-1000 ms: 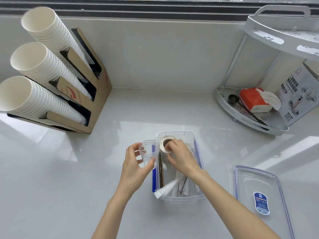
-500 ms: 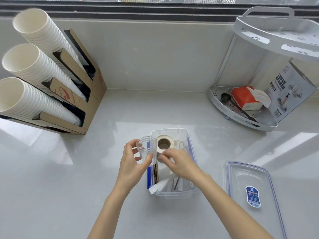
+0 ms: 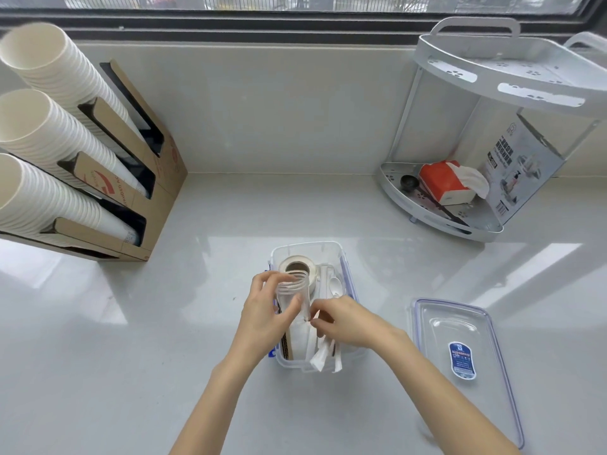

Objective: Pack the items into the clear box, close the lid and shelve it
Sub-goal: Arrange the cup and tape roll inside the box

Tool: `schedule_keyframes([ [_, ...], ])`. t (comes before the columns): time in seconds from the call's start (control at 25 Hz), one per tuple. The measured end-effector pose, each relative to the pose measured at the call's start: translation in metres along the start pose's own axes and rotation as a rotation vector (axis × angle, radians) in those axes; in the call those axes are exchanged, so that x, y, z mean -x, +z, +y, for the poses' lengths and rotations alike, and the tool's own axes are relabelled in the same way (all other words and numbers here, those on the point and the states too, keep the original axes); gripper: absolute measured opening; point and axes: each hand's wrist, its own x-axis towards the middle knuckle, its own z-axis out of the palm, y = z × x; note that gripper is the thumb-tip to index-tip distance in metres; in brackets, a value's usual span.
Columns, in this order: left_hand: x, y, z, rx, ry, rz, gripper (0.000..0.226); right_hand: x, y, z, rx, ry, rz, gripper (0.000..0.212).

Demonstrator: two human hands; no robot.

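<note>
A clear box (image 3: pixel 345 264) with blue latches stands open on the white counter, near its front. A white tape roll (image 3: pixel 297 265) lies at its far end, with a white plastic spoon (image 3: pixel 335 285) beside it. My left hand (image 3: pixel 262 318) grips a small clear jar (image 3: pixel 293 290) upright over the box's left side. My right hand (image 3: pixel 348 320) pinches white paper-wrapped sticks (image 3: pixel 323 354) that poke over the box's near edge. Brown cardboard pieces (image 3: pixel 287 346) stand along the left wall. The clear lid (image 3: pixel 466 362) lies flat to the right.
A cardboard dispenser (image 3: pixel 144 192) with three stacks of white paper cups (image 3: pixel 49 139) sits at the left. A white two-tier corner shelf (image 3: pixel 460 221) at the back right holds a red tissue pack (image 3: pixel 443 182), a black scoop and a printed carton (image 3: pixel 522 165).
My right hand let go of the tape roll and drew back toward me onto the wrapped sticks. My left hand carried the jar rightward over the box.
</note>
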Motion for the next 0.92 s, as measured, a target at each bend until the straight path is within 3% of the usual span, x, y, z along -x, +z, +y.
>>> schedule_keyframes([
  [0.08, 0.000, 0.003, -0.004, -0.084, -0.006, -0.007, 0.020, -0.001, 0.001, 0.002, -0.016, 0.010, 0.024, 0.026],
  [0.28, -0.003, 0.014, -0.013, -0.404, 0.026, -0.061, 0.039, 0.002, 0.002, 0.006, -0.212, -0.010, 0.127, 0.047],
  [0.4, -0.003, 0.018, -0.023, -0.602, 0.026, -0.090, 0.043, 0.003, 0.006, 0.006, -0.193, -0.033, 0.153, 0.049],
  [0.92, -0.003, 0.021, -0.032, -0.668, 0.081, -0.047, 0.032, -0.013, 0.018, -0.002, 0.164, 0.082, 0.155, 0.038],
])
